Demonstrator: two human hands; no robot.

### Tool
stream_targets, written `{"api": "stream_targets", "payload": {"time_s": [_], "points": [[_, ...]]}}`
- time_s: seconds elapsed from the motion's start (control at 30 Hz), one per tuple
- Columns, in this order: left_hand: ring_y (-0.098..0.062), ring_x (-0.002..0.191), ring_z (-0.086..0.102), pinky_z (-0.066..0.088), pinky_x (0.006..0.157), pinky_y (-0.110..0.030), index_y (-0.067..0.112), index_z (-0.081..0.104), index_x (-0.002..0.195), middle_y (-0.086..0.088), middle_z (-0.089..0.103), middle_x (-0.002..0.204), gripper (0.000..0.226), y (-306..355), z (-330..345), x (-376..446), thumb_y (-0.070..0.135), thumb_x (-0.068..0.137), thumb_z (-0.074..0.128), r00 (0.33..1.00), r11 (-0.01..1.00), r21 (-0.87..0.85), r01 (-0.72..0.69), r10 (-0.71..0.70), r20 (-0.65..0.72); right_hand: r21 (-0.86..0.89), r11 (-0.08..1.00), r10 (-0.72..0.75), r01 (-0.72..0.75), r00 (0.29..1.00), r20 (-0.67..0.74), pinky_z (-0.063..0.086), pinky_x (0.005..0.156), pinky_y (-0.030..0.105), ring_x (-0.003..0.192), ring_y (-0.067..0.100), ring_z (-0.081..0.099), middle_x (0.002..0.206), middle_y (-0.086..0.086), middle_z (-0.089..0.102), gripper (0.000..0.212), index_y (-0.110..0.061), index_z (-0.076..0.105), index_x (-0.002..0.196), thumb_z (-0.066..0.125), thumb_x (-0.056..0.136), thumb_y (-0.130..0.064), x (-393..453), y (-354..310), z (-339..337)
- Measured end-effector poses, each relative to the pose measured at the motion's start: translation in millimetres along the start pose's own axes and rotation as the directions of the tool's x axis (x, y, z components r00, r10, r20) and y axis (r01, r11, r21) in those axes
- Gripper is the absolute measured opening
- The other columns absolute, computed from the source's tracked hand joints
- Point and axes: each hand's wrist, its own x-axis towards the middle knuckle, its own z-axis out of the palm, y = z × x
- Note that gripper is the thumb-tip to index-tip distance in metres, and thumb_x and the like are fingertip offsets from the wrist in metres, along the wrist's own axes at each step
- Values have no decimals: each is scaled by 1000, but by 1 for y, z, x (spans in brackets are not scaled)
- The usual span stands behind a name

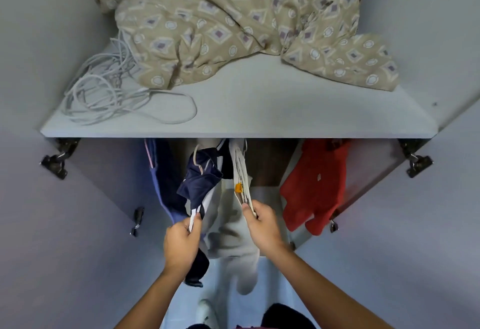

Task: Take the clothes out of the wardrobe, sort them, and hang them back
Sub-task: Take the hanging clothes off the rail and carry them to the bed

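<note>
Left hand (181,240) pinches the navy top (200,183); right hand (262,222) grips the white garment (240,173). Tugging either could slip it off its unseen hanger.

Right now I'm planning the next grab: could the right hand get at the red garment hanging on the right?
Probably yes. The red garment hangs apart with open space between it and the right hand, but that hand grips a white garment and must release first.
</note>
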Motion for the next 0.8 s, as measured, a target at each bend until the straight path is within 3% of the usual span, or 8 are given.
{"api": "stream_targets", "payload": {"time_s": [0.1,0.27,0.37,0.5,0.63,0.8], "points": [[-17,51,24,26,51,-34,18,21,66,6,21,54,59,-19,-11,-32,53,101,52,998,1000,9,30,-29,-58,46,999,1,-4,997,74,24,52,25,53,5,28,57,-14,29,48,-26,33,64,56,106,-23,-21,9,9],[-14,55,21,21,56,-34,19,21,66,7,20,57,58,-28,-24,-112,44,104,56,978,991,-21,134,-136,-157,40,999,-41,32,963,265,21,54,28,56,7,25,59,-11,26,46,-21,30,68,56,105,-21,-72,22,12],[-13,56,23,21,57,-34,17,21,67,3,21,59,60,-33,-31,-170,50,104,54,960,977,-65,203,-211,-185,68,997,-51,28,930,365,21,55,30,57,9,24,61,-9,24,46,-21,29,68,56,105,-22,-112,29,16],[-15,57,24,21,58,-35,19,19,67,2,21,59,63,-52,-45,-261,61,104,48,902,943,-109,313,-331,-276,45,998,-54,35,851,523,22,56,33,58,11,25,60,-9,24,45,-21,26,68,55,102,-28,-182,44,25],[-16,57,21,19,56,-34,20,18,65,1,20,59,62,-75,-61,-343,60,103,46,826,896,-196,397,-443,-349,26,998,-61,58,755,652,23,54,31,57,11,26,59,-8,26,46,-20,27,66,56,101,-23,-249,53,38],[-14,55,20,16,51,-30,22,20,60,5,21,56,61,-92,-81,-437,57,103,44,739,850,-249,463,-526,-421,-48,989,-49,142,607,793,28,55,33,56,11,32,61,-2,32,43,-11,31,71,51,100,-36,-331,61,67]]}}
